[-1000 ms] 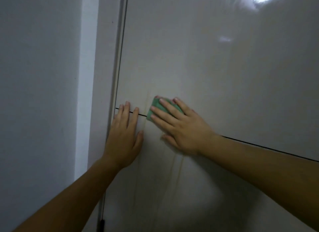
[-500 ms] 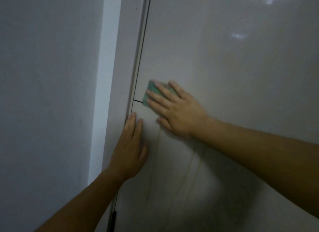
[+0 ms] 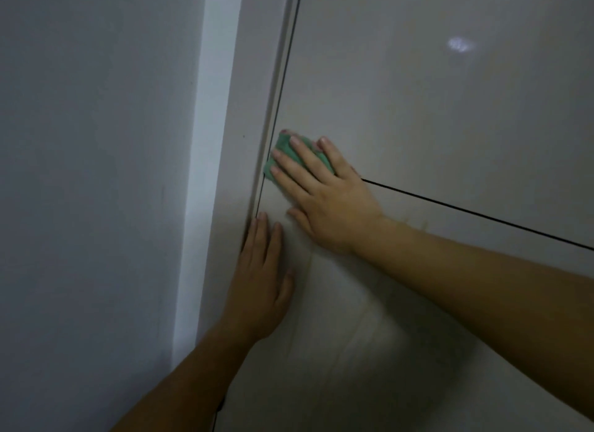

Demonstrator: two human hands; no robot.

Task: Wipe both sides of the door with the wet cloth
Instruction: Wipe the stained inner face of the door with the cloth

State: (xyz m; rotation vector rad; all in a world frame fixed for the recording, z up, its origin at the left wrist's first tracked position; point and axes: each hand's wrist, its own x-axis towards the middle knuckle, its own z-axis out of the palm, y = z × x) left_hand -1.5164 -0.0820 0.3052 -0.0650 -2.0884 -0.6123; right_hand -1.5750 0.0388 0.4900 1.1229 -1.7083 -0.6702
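Observation:
A glossy pale door (image 3: pixel 434 110) fills the right of the head view, crossed by a thin dark groove. My right hand (image 3: pixel 324 193) lies flat on it and presses a folded green cloth (image 3: pixel 286 152) against the panel, right at the door's left edge. Only the cloth's upper left part shows between and beyond my fingers. My left hand (image 3: pixel 260 280) rests flat on the door just below, fingers together along the same edge, holding nothing. Faint wet streaks run down the panel under my hands.
The door frame (image 3: pixel 244 142) stands directly left of the door edge, with a narrow dark gap between them. A plain grey wall (image 3: pixel 96 174) takes up the left side. A light reflection glints high on the door.
My right hand has slid the cloth left along the door until it reaches the edge by the frame. My left hand has dropped lower, under the right hand.

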